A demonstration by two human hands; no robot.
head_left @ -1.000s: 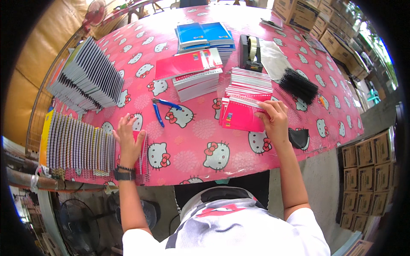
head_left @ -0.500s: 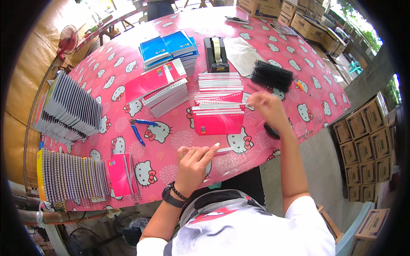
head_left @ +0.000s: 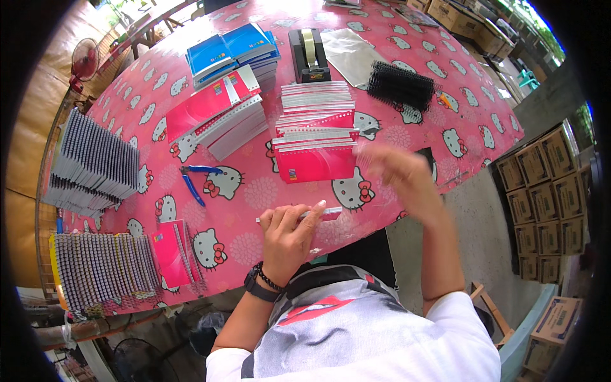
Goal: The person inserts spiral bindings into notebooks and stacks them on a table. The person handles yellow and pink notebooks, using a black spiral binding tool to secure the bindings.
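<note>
- Left hand (head_left: pixel 287 230) pinches a thin pale strip (head_left: pixel 299 214), probably a binding comb, flat near the table's (head_left: pixel 254 191) front edge, steadying it.
- Right hand (head_left: pixel 398 170) blurred, raised; fingers can't tell.
- Pink notebook stack (head_left: pixel 315 149) mid-table, within reach.

A: Landmark: tape dispenser (head_left: pixel 309 56). What lies left of it?
B: Blue notebook stack (head_left: pixel 232 49); nearer, red-covered stack (head_left: pixel 216 114); blue pliers (head_left: pixel 194 181) nearer still.
A: Right of it?
B: Silver sheet (head_left: pixel 350 54), then black binding combs (head_left: pixel 401 86).
</note>
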